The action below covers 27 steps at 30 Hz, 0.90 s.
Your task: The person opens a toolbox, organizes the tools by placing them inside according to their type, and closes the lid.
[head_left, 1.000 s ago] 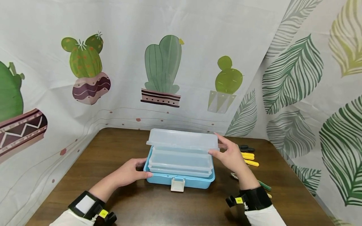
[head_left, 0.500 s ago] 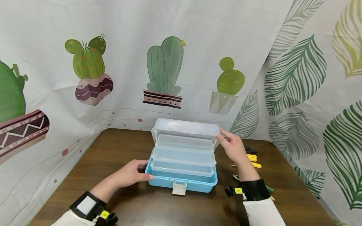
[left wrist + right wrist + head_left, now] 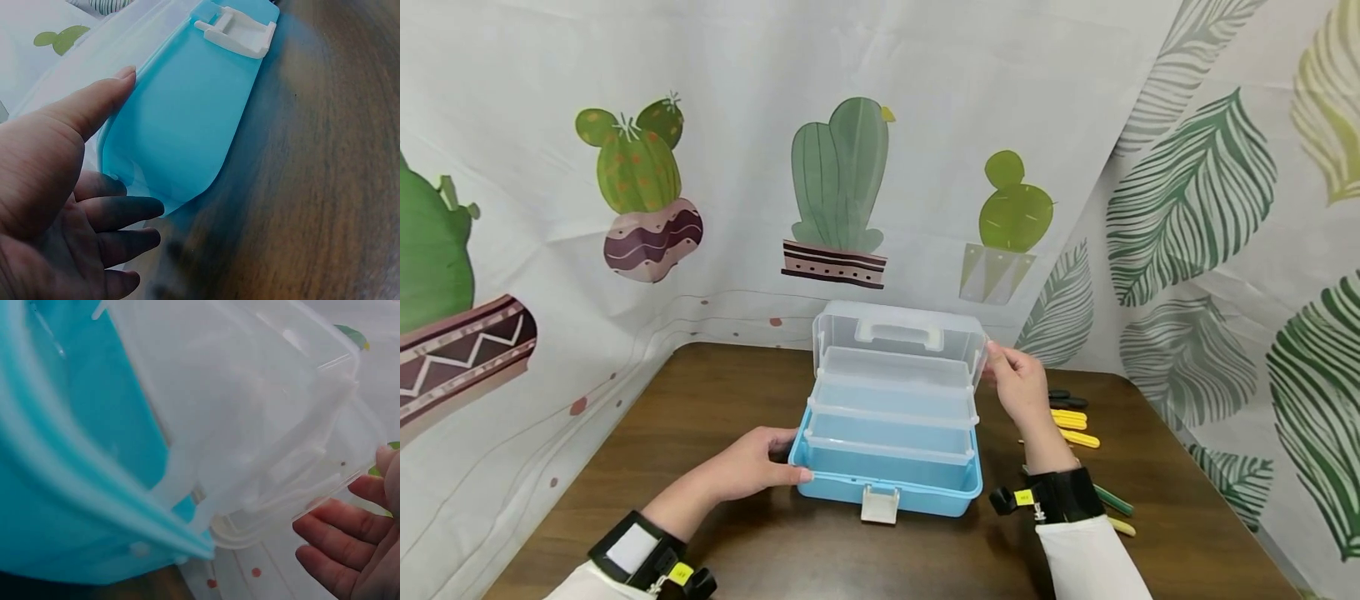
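Observation:
A light blue plastic toolbox (image 3: 925,501) stands on the table, its clear lid (image 3: 842,323) raised and tilted back. Translucent stepped trays (image 3: 891,402) are spread out between lid and base, and nothing shows in them. A white latch (image 3: 880,505) hangs down at the front. My left hand (image 3: 756,462) holds the box's left front corner, thumb (image 3: 115,90) on the rim and fingers along the side. At the lid's right edge, my right hand (image 3: 1021,387) pinches the clear plastic between thumb and fingers, the other fingers (image 3: 340,540) spread loosely.
To the right of the box lie black-handled tools (image 3: 1067,401), yellow-handled tools (image 3: 1078,438), a green-handled item (image 3: 1114,500) and a pale yellow piece (image 3: 1122,527). The right forearm partly hides them. A printed cloth (image 3: 737,167) hangs behind the brown table (image 3: 730,375).
My right hand has swung the lid up and back, and the trays have risen and fanned out with it. My left hand has stayed at the box's left corner.

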{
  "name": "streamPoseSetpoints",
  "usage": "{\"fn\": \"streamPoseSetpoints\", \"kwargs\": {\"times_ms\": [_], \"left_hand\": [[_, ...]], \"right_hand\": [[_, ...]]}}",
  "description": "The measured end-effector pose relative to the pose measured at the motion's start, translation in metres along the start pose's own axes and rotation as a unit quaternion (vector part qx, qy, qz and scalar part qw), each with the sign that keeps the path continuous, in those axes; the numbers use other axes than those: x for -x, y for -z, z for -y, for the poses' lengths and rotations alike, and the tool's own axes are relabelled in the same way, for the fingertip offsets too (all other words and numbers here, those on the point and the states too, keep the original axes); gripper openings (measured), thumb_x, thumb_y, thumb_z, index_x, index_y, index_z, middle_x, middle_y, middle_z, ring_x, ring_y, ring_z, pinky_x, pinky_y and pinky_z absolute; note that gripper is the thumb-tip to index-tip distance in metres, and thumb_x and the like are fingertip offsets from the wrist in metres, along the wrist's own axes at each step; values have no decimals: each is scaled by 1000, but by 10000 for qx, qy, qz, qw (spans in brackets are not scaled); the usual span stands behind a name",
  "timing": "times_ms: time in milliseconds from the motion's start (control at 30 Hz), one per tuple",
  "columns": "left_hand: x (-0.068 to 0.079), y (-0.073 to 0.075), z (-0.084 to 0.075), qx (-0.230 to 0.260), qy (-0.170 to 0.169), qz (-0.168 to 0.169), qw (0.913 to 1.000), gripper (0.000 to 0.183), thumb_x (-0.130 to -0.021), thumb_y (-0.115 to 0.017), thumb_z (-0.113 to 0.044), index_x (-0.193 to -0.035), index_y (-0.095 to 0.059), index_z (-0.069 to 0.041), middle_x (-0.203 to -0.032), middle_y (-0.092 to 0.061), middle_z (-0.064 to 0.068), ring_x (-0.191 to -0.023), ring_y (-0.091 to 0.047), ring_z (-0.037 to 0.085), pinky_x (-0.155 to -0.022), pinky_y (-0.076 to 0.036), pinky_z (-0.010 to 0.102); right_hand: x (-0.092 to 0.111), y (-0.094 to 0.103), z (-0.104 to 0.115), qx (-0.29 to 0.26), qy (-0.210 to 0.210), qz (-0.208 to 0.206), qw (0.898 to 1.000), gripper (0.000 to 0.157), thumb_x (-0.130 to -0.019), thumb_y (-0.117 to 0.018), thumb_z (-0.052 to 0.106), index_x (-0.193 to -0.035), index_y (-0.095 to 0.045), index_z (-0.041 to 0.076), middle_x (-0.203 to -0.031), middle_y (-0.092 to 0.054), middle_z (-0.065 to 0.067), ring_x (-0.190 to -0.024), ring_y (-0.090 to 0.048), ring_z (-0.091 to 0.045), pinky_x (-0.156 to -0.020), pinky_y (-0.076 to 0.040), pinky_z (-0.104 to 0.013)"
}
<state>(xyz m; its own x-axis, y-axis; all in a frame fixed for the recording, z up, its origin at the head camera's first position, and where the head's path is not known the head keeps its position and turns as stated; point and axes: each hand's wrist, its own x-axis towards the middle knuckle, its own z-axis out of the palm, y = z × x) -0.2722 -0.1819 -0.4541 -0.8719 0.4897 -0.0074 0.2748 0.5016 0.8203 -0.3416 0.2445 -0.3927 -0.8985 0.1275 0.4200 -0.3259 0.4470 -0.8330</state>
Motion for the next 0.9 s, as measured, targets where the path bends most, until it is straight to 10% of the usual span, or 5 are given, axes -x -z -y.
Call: {"fn": "streamPoseSetpoints", "kwargs": {"times_ms": [200, 567, 900], "left_hand": [[0, 0, 0, -87, 51, -14, 9999, 77, -90, -79, -45, -152, -51, -9, -143, -65, 8, -135, -58, 26, -110, -49, 56], [1, -4, -6, -240, 133, -160, 9995, 91, -89, -79, -46, -161, -35, -13, -158, -50, 10, -146, -46, 32, -117, -39, 64], [0, -8, -6, 233, 145, -117, 9996, 105, -90, -79, -38, -167, -9, -25, -172, -23, 8, -155, -30, 34, -122, -28, 67]], "right_hand": [[1, -5, -10, -310, 132, -36, 9994, 43, -105, -59, 36, -127, -72, 2, -104, -77, -26, -88, -80, -25, -70, -60, -16], [6, -6, -14, -211, 235, 45, 9995, 39, -105, -60, 30, -134, -68, 5, -123, -73, -23, -98, -77, -27, -74, -57, -11], [9, -8, -18, 674, 572, 489, 9949, 47, -109, -51, 30, -152, -51, 11, -133, -69, -21, -107, -74, -36, -94, -59, -54]]}}
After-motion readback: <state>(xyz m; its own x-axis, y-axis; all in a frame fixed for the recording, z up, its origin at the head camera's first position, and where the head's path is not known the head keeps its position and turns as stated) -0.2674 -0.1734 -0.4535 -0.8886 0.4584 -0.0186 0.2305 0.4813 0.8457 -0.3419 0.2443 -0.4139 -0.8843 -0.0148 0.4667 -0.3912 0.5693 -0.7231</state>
